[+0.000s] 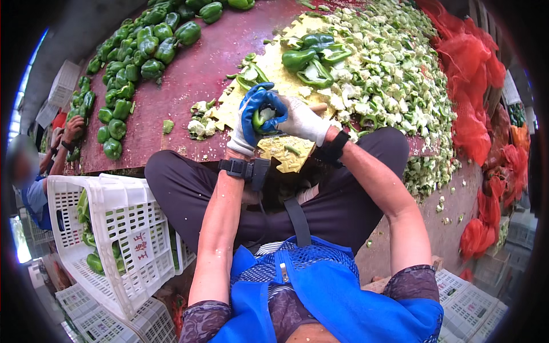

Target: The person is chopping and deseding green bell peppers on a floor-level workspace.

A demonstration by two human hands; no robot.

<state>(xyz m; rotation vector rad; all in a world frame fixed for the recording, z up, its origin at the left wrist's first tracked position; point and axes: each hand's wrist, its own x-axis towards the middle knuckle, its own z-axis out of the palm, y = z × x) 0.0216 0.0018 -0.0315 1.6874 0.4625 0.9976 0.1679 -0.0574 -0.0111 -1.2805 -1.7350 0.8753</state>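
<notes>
My left hand [257,112], in a blue-coated glove, is closed round a green bell pepper [260,121] whose pale inside shows. Against it is my right hand [302,121] in a white glove, holding a tool with a wooden handle [318,108]; its working end is hidden by the hands. Both hands are over a yellow textured mat [286,151] at the edge of the red work surface. Just beyond the left hand lies a cut pepper [252,76]. Several whole and cut green peppers [315,60] rest farther back on the mat. A small heap of cores [201,124] sits to the left.
Whole green peppers [148,45] spread over the red surface [188,92] at the back left. A large heap of pepper cores [386,68] covers the right side, beside red mesh bags [467,81]. A white plastic crate [124,231] holding peppers stands left; a co-worker's hand [73,127] is beyond it.
</notes>
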